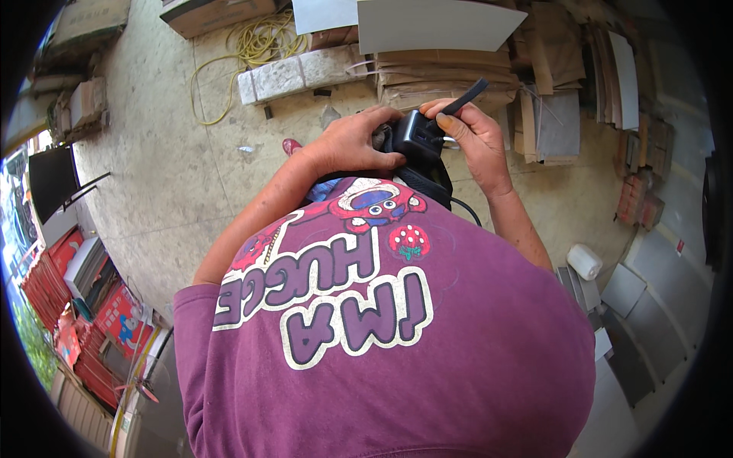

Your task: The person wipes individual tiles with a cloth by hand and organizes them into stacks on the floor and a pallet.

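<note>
In front of my waist is a small black box-shaped device (418, 140) with rounded edges and a dark strap or band below it. Around its left side curls my left hand (355, 143), the thumb along the near edge; some of its fingers are hidden behind the box. At the upper right, my right hand (479, 139) pinches a flat black strap (467, 96), whose free end sticks up beyond the fingertips. A short white plug or cable (449, 140) shows at the box's right side. A thin black cable (467, 209) curves down against my purple shirt (504, 328).
Ahead lie a white wrapped block (301, 74), a coiled yellow hose or cord (263, 40) and stacked flattened cardboard (447, 75). More boards lean at right beside a white roll (584, 262). Red printed packages (122, 317) are at left. The concrete floor (175, 168) has small scraps.
</note>
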The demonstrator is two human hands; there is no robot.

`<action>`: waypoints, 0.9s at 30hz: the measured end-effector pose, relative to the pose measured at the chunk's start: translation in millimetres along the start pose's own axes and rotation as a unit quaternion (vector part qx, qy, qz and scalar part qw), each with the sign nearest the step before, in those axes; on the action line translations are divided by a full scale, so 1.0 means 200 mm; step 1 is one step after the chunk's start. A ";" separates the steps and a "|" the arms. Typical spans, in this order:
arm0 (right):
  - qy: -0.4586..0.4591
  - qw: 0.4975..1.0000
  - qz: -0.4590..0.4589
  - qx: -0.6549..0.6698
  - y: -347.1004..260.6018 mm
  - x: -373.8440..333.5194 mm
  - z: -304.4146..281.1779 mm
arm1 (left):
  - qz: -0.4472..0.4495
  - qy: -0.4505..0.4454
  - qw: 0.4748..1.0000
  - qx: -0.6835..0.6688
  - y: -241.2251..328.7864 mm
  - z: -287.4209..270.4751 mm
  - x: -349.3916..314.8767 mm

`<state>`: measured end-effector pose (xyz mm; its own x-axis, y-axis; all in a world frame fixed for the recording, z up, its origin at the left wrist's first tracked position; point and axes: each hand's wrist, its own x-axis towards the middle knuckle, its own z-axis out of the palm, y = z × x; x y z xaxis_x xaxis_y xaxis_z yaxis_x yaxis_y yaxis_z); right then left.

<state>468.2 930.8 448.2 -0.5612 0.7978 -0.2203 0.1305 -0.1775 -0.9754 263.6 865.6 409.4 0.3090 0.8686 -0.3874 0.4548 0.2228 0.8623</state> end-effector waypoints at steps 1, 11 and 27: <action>0.000 1.000 0.004 -0.001 0.00 0.01 0.00 | -0.010 -0.012 1.000 -0.015 -0.01 0.00 0.00; -0.028 0.997 0.053 0.053 0.04 0.15 -0.02 | -0.034 -0.093 0.977 -0.189 -0.19 0.01 0.03; -0.176 0.946 0.133 0.239 0.30 0.12 -0.11 | -0.094 -0.109 0.952 -0.272 -0.23 -0.01 0.05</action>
<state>481.0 952.4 385.0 -0.8091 0.4616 -0.3636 -0.0313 -0.6518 -0.7577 244.1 865.5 366.1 0.4573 0.6920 -0.5585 0.0381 0.6123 0.7897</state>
